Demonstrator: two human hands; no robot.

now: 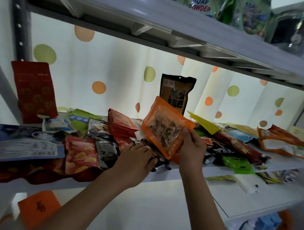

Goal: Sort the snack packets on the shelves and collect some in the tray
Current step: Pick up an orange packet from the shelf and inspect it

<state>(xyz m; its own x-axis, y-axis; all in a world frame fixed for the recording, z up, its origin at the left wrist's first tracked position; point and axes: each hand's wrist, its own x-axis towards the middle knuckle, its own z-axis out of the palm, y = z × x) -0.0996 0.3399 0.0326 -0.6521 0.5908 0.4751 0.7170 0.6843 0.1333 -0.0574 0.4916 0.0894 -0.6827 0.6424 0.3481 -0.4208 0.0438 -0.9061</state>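
Observation:
Many snack packets lie jumbled on the white middle shelf (188, 172). My right hand (192, 148) holds an orange packet (166, 127) with a clear window, tilted up above the pile. My left hand (136, 157) rests palm down on dark packets (107, 147) near the shelf's front edge, fingers on a black one. A red chip bag (80, 154) lies to its left. A dark brown pouch (175, 93) stands upright at the back, a tall red pouch (33, 90) leans at the far left. No tray is in view.
The upper shelf (156, 19) holds soap powder bags (200, 4). A dotted curtain (105, 69) hangs behind the shelf. A blue-grey flat bag (20, 141) overhangs the left front. Green (237, 164) and yellow (204, 123) packets lie right. An orange packet (38, 207) sits on the lower shelf.

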